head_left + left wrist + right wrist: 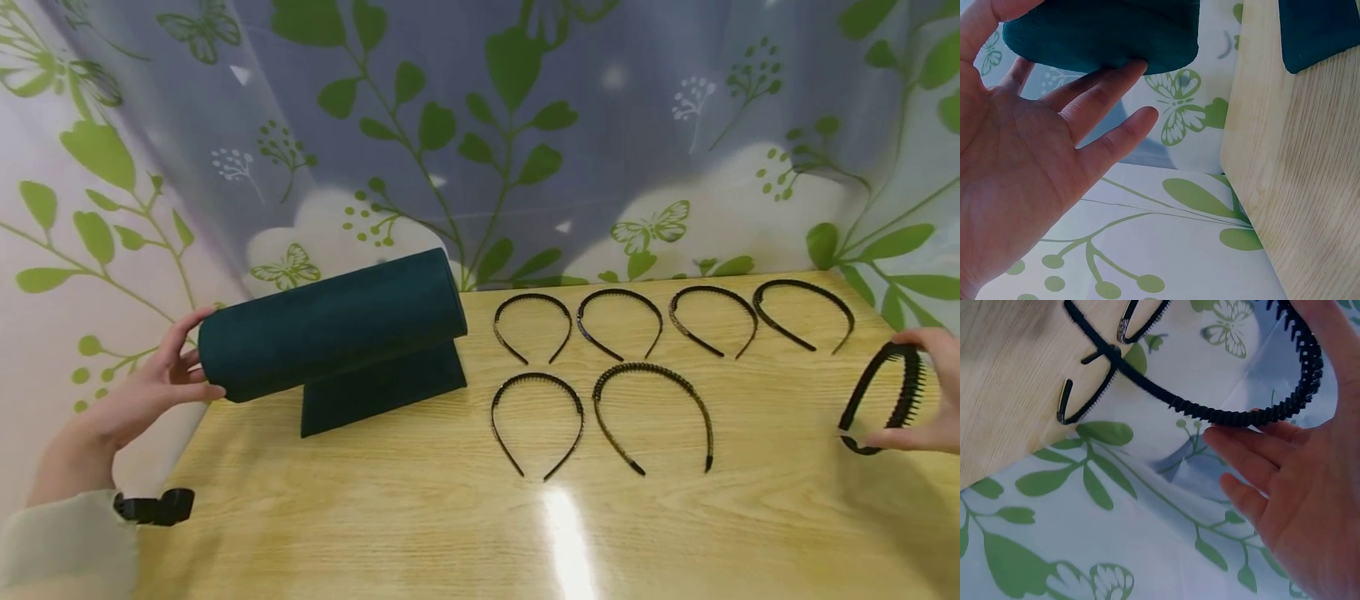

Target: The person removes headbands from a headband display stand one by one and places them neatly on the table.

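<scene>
A dark green, velvety headband holder (330, 325), a roll on a flat base (390, 396), is at the left of the head view. My left hand (161, 383) holds the roll's left end, thumb below and fingers behind it. That end (1104, 37) also shows at the top of the left wrist view, with the fingertips against it. At the far right, my right hand (937, 408) pinches a black toothed headband (909, 383) above the table, between thumb and fingers. In the right wrist view its teeth (1229, 417) lie along the fingertips.
Several thin headbands lie on the wooden table (375, 517): a back row including one at the right (806, 285), and a front pair, one black (536, 377) and one brownish braided (652, 367). A leaf-patterned curtain (480, 125) hangs behind the table and at both sides.
</scene>
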{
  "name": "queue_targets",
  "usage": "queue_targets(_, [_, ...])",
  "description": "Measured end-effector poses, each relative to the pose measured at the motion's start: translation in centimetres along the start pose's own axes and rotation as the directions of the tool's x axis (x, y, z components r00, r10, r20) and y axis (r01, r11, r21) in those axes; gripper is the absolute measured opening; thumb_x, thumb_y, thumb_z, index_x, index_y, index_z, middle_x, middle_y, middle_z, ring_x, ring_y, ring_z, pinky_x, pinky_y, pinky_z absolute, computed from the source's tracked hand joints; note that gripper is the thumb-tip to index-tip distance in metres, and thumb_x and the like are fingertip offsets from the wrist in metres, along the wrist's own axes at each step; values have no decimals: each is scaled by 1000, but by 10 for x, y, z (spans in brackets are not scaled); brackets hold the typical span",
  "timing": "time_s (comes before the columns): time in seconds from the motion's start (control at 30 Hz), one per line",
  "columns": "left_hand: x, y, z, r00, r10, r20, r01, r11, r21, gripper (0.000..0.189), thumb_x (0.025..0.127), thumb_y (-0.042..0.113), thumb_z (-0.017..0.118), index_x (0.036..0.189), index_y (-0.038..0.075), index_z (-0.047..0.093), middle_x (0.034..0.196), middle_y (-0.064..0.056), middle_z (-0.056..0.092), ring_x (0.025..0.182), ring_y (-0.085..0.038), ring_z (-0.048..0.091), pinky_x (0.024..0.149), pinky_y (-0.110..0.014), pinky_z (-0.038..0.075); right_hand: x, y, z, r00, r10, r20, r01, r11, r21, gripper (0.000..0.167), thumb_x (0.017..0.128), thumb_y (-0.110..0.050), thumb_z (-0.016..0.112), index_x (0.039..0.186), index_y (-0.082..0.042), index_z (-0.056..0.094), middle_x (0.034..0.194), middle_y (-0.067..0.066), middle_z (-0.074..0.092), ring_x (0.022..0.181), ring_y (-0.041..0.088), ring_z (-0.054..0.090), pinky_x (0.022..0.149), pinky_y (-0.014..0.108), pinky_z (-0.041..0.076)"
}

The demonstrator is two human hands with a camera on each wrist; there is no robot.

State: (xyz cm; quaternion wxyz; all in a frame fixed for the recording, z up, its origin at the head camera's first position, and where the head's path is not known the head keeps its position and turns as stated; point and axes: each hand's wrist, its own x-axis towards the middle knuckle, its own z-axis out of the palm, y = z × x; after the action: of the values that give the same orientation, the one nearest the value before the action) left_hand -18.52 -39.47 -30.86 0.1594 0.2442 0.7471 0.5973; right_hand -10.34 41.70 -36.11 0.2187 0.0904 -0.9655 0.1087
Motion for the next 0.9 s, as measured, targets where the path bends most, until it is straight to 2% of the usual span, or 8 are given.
queue_targets(0.07, [0,0,-1,1000,16,11,-16,1000,-10,92,91,-24,43,155,32,6,137,6,39,112,-9,59,82,-25,50,7,-12,-4,996,-15,92,20,998,-60,135,24,-52,95,120,21,35,108,41,41,92,55,46,77,63,39])
queue_targets(0.13, [0,-1,-1,999,29,21,-29,999,-16,92,91,-24,42,155,30,5,138,6,40,113,-9,59,82,-25,50,13,-18,-5,986,-21,163,39,994,-105,126,32,-43,98,121,20,35,108,43,43,89,57,49,72,62,42])
queue_targets(0.23, [0,-2,-2,999,38,27,-37,999,-19,92,91,-25,41,155,30,5,139,5,39,113,-10,59,82,-25,50,20,-24,-6,969,-2,248,36,991,-131,119,42,-40,97,124,19,34,112,45,43,94,58,49,75,63,41])
queue_targets(0.4, [0,-3,-2,999,40,25,-40,999,-9,93,91,-25,41,156,30,4,139,6,38,113,-9,58,82,-25,50,27,-29,-7,946,30,321,11,992,-126,120,51,-51,92,130,16,32,120,44,39,103,61,44,79,66,39])
queue_targets(0.53, [-1,-4,-3,999,46,27,-46,999,6,92,91,-25,41,156,30,4,138,5,39,113,-8,57,82,-25,49,31,-32,-6,941,35,337,5,993,-119,117,56,-54,89,132,14,32,121,41,38,102,59,46,75,65,41])
queue_targets(0.63, [-1,-4,-3,999,46,22,-47,999,14,91,92,-24,40,156,30,4,138,6,40,113,-7,57,82,-24,49,33,-35,-4,946,18,324,21,993,-116,113,57,-55,88,130,13,35,120,38,39,98,55,48,73,64,43])
queue_targets(0.73, [0,-4,-3,999,43,17,-43,999,16,91,92,-24,40,156,30,4,138,6,41,113,-7,56,82,-24,49,35,-39,1,948,-8,317,43,994,-102,110,58,-57,87,129,11,38,121,37,39,102,52,46,77,63,41])
queue_targets(0.9, [0,-4,-2,999,36,16,-36,999,14,93,91,-24,41,156,31,4,138,6,40,113,-7,57,82,-24,49,42,-43,12,937,-38,347,70,994,-82,109,63,-65,81,132,8,39,125,35,38,105,49,45,78,61,42])
